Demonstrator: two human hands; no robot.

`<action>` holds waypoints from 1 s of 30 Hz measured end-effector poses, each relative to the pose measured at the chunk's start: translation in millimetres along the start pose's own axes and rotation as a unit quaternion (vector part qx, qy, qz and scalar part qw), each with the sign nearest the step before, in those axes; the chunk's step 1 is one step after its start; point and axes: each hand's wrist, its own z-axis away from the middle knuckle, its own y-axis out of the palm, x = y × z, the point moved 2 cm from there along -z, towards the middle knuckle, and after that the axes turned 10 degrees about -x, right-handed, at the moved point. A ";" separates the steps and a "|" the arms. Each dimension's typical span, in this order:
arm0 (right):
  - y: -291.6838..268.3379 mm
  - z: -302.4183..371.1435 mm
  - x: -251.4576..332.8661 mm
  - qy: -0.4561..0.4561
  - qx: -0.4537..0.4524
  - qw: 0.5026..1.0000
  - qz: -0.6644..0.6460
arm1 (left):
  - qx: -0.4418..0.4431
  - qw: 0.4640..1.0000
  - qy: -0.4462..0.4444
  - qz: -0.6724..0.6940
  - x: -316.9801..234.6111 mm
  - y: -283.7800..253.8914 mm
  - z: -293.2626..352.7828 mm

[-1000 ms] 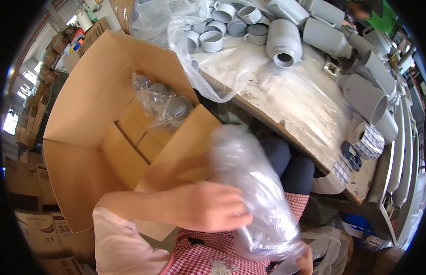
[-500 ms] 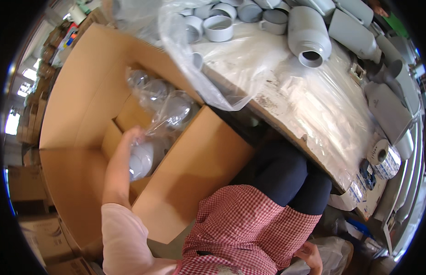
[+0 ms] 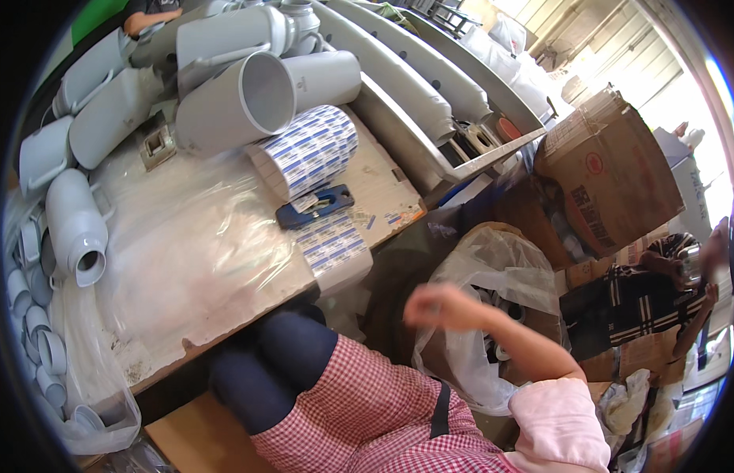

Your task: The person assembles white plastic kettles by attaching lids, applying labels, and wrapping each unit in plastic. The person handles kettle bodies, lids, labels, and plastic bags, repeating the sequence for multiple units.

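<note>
My right hand (image 3: 442, 306) hangs in the air at my right side, just left of a clear plastic bag (image 3: 493, 272) that lines a brown box by my legs. The hand is blurred and its fingers look loosely curled. Nothing shows in it. Small grey parts lie inside the bag. My right arm in a pink sleeve (image 3: 556, 418) comes in from the lower right. My left hand is out of view. My lap in a red checked apron (image 3: 367, 418) fills the lower middle.
The worktable (image 3: 193, 236) under a plastic sheet carries large grey pipe fittings (image 3: 237, 102), a roll of blue and white labels (image 3: 308, 150), a blue hand tool (image 3: 315, 206) and a bag of grey rings (image 3: 43, 347). At the right stands a brown carton (image 3: 611, 173). Beside it sits another person in dark plaid (image 3: 643, 299).
The view has swung from the open carton on my left to my right side. My left hand, which put a bagged part into the carton, is gone from view; my right hand is now raised.
</note>
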 end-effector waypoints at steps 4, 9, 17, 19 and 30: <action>-144.4 -72.9 -37.4 -0.102 -0.477 0.866 0.107 | -0.108 0.990 0.094 -0.007 -92.1 -97.4 49.4; -286.4 -173.8 -149.9 0.106 -0.532 0.760 0.358 | -0.160 0.969 0.187 -0.016 -191.8 -169.7 112.8; -360.9 -218.9 -243.7 0.176 -0.492 0.774 0.357 | -0.121 0.934 0.335 0.011 -324.5 -154.0 145.6; -372.1 -222.1 -250.1 0.177 -0.464 0.784 0.373 | -0.113 0.917 0.382 0.026 -358.4 -141.3 144.7; -338.7 -162.2 -149.8 -0.082 -0.587 0.729 0.342 | -0.091 0.914 0.396 0.012 -409.4 -147.0 159.3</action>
